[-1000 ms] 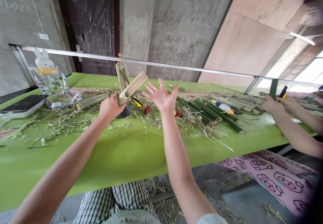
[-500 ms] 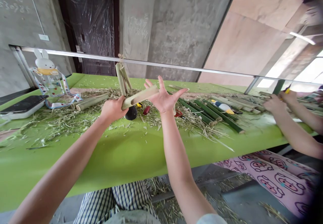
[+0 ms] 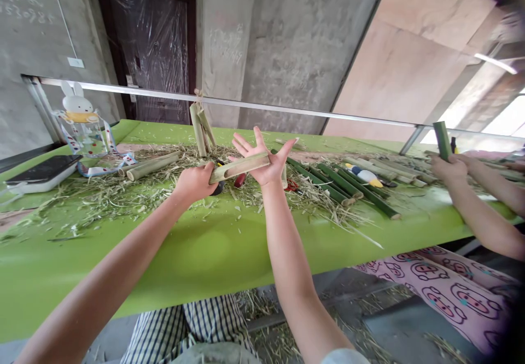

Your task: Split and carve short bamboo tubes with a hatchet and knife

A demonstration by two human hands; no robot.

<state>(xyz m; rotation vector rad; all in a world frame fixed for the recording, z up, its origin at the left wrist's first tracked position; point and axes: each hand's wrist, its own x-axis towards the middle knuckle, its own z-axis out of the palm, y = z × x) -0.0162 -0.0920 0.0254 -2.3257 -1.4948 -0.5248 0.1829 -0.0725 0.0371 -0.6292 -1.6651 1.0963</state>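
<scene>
The left hand (image 3: pixel 194 182) grips one end of a pale, hollowed-out bamboo tube (image 3: pixel 241 168); slanting steeply upward a second ago, it now lies nearly level, its other end across the palm of the right hand (image 3: pixel 268 174), fingers splayed. Just beyond the tube, a red oval object (image 3: pixel 239 180) is now partly hidden. Dark green bamboo poles (image 3: pixel 342 180) lie right of the right hand.
</scene>
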